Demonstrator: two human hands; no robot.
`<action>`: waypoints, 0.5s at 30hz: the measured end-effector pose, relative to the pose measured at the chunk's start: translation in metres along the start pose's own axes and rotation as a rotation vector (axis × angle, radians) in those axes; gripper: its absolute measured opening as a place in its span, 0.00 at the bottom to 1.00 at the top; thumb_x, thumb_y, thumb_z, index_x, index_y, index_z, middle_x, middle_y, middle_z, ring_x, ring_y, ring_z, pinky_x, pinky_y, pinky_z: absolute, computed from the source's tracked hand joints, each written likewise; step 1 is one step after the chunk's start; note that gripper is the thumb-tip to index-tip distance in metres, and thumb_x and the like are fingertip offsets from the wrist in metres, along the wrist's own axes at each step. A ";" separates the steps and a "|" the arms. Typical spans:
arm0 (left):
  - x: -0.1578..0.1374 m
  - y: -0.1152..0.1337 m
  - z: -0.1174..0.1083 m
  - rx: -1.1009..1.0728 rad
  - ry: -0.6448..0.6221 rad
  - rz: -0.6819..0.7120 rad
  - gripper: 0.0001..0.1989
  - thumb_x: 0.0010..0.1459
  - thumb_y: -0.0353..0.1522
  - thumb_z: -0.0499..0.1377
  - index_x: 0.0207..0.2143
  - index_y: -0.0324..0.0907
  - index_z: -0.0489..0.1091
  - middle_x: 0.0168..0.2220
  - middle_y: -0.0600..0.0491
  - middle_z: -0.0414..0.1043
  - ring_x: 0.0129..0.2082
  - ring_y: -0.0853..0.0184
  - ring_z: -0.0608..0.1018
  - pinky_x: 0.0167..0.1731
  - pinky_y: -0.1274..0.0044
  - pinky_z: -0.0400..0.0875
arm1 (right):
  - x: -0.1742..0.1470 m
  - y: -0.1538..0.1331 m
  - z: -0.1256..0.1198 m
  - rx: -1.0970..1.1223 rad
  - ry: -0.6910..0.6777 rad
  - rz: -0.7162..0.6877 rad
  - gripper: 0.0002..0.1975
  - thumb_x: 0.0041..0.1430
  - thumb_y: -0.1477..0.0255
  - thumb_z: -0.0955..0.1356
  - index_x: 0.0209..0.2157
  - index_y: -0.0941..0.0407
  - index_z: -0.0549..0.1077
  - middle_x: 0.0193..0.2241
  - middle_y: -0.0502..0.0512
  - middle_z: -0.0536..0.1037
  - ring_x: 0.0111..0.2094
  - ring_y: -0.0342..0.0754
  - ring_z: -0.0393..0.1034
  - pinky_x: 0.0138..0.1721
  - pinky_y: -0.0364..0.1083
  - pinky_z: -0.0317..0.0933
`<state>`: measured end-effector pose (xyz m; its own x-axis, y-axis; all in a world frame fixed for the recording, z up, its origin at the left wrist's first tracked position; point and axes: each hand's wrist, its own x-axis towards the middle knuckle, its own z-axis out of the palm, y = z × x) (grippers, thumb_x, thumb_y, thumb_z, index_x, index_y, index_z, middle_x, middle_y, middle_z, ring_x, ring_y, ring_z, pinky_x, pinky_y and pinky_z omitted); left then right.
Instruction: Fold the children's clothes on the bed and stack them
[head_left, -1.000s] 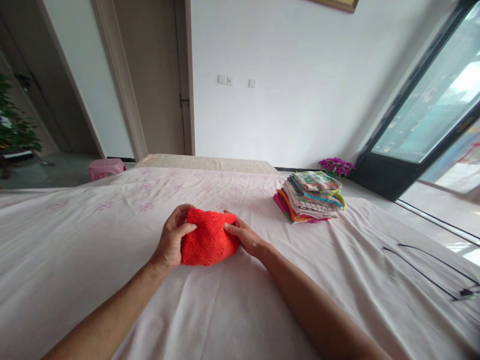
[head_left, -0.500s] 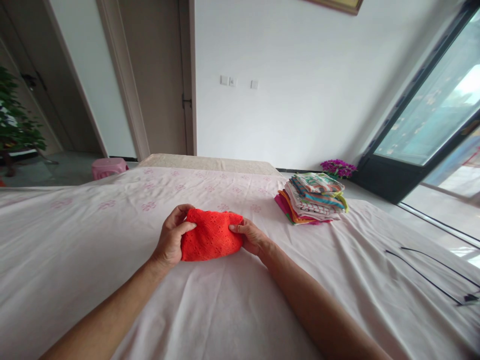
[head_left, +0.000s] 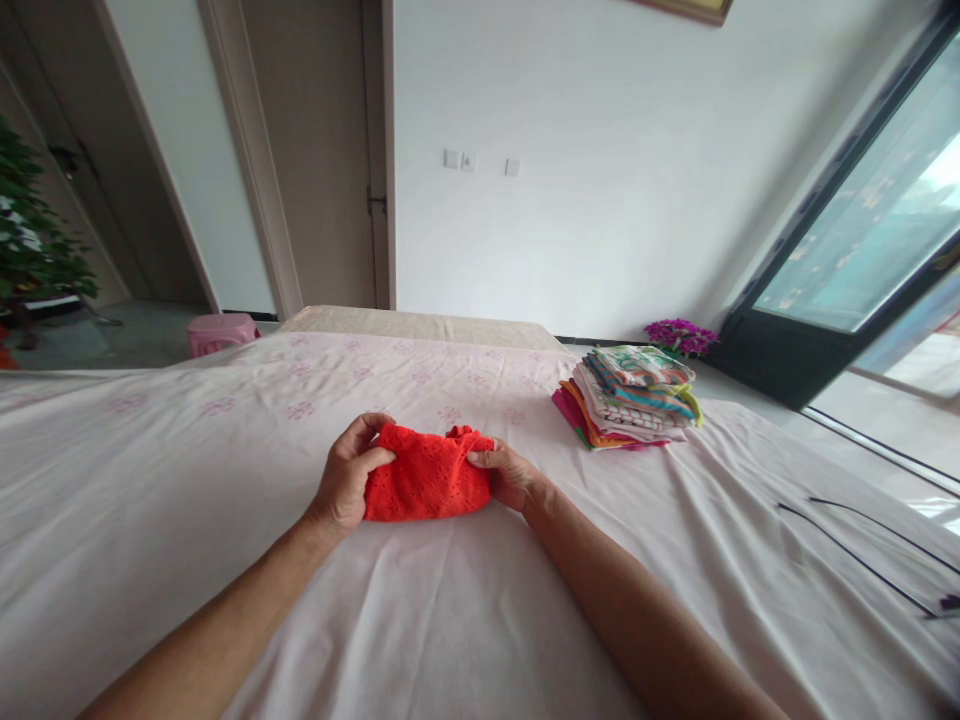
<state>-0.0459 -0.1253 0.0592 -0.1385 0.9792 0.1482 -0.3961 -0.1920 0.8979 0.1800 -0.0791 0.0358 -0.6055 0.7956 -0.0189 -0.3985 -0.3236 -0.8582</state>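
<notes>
A bright red piece of eyelet fabric, folded into a small bundle, is held upright just above the pale sheet. My left hand grips its left edge, thumb on the near face and fingers behind. On the other side my right hand pinches the upper right part, its thumb in front. A gathered, ruffled bit of the cloth sticks up near the right thumb. Whether the bundle's bottom touches the sheet I cannot tell. What kind of garment or cloth it is does not show.
To the right stands a stack of folded colourful cloths. Thin black cords or straps lie on the sheet farther right. Beyond the far edge are a pink stool and purple flowers.
The right side of the red fabric has shifted slightly; a gathered fold now rises at its top right. Both hands keep their hold. The camera view has moved a little.
</notes>
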 end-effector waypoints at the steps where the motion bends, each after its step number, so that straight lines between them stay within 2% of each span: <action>1: 0.000 -0.001 0.000 0.003 -0.004 -0.003 0.18 0.40 0.25 0.64 0.37 0.43 0.69 0.32 0.59 0.71 0.30 0.72 0.72 0.33 0.80 0.67 | 0.000 0.001 0.000 -0.007 0.011 0.005 0.24 0.41 0.70 0.78 0.43 0.58 0.78 0.40 0.56 0.82 0.44 0.52 0.75 0.56 0.51 0.59; 6: 0.000 -0.004 -0.003 0.018 -0.011 -0.006 0.17 0.40 0.25 0.63 0.37 0.43 0.69 0.32 0.59 0.71 0.30 0.72 0.72 0.33 0.80 0.67 | 0.000 0.005 0.000 -0.029 0.067 0.019 0.20 0.41 0.70 0.78 0.39 0.58 0.78 0.37 0.55 0.82 0.40 0.50 0.76 0.55 0.50 0.61; 15: 0.000 -0.004 -0.004 0.050 -0.030 -0.022 0.17 0.41 0.26 0.63 0.37 0.44 0.68 0.31 0.60 0.71 0.30 0.72 0.72 0.33 0.80 0.67 | -0.001 0.002 0.002 -0.027 0.027 0.026 0.15 0.42 0.71 0.76 0.35 0.56 0.77 0.37 0.53 0.81 0.41 0.50 0.75 0.51 0.48 0.62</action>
<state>-0.0476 -0.1248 0.0543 -0.1027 0.9848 0.1400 -0.3532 -0.1677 0.9204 0.1783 -0.0822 0.0350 -0.5962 0.8010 -0.0548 -0.3643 -0.3308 -0.8705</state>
